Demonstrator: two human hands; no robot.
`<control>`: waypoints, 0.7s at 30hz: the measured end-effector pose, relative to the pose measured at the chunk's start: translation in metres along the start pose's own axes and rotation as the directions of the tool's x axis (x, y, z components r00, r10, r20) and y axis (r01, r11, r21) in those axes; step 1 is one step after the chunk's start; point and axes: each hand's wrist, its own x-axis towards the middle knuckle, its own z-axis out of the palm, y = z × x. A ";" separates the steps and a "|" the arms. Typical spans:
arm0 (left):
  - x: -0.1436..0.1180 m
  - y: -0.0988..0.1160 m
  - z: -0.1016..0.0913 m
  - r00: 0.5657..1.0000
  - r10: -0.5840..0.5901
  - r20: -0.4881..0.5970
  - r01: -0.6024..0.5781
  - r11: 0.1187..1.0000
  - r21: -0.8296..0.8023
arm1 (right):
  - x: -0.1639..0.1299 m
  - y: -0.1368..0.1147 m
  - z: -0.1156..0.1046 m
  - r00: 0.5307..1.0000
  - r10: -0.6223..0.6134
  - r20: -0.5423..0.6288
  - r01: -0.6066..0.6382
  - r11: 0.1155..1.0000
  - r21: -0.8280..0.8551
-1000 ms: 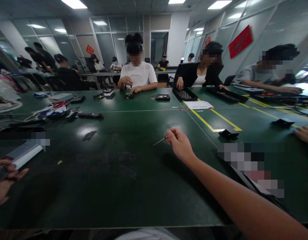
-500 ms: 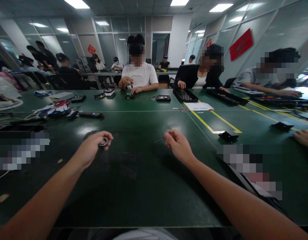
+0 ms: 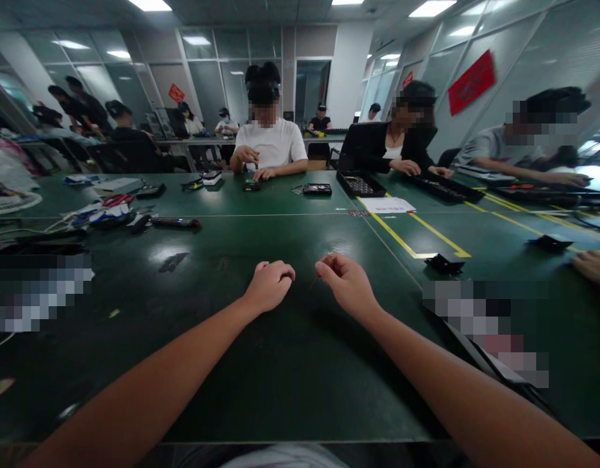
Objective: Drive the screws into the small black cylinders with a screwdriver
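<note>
My left hand [image 3: 270, 286] is over the middle of the green table, its fingers curled inward and the back of the hand towards me. Whatever lies inside those fingers is hidden. Just to the right, my right hand [image 3: 351, 286] pinches a thin wire-like piece [image 3: 314, 281] between thumb and forefinger. The piece slants down to the left and shows a bit of red at the fingertips. Something copper-brown [image 3: 331, 259] shows under the curled fingers of this hand. A small gap separates the two hands.
A black pen-like tool [image 3: 175, 222] and a heap of cables with red-handled scissors [image 3: 118, 200] lie to the left. Black trays [image 3: 361, 184], a white sheet [image 3: 386, 205] and a small black bracket [image 3: 444, 262] are on the right. Co-workers sit opposite; another person's hand [image 3: 592, 268] rests at right.
My left hand has moved right, close to my right hand. The grey ring seen in it before is out of sight. My right hand stays nearly in place.
</note>
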 end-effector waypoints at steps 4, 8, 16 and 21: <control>-0.004 -0.004 0.000 0.994 -0.071 -0.081 0.067 0.997 -0.047 | -0.001 -0.002 0.001 0.999 0.030 -0.010 -0.029 0.989 0.147; -0.003 -0.008 0.002 0.980 -0.136 -0.143 0.115 0.983 -0.146 | 0.000 0.000 0.003 0.999 0.040 0.003 -0.040 0.975 0.219; -0.003 -0.012 0.001 0.988 -0.043 -0.148 0.014 0.981 -0.192 | 0.002 0.008 0.003 0.999 0.040 -0.010 -0.038 0.985 0.169; -0.002 -0.014 0.000 0.990 -0.028 -0.136 0.004 0.985 -0.174 | 0.002 0.008 0.003 0.999 0.041 -0.003 -0.040 0.986 0.162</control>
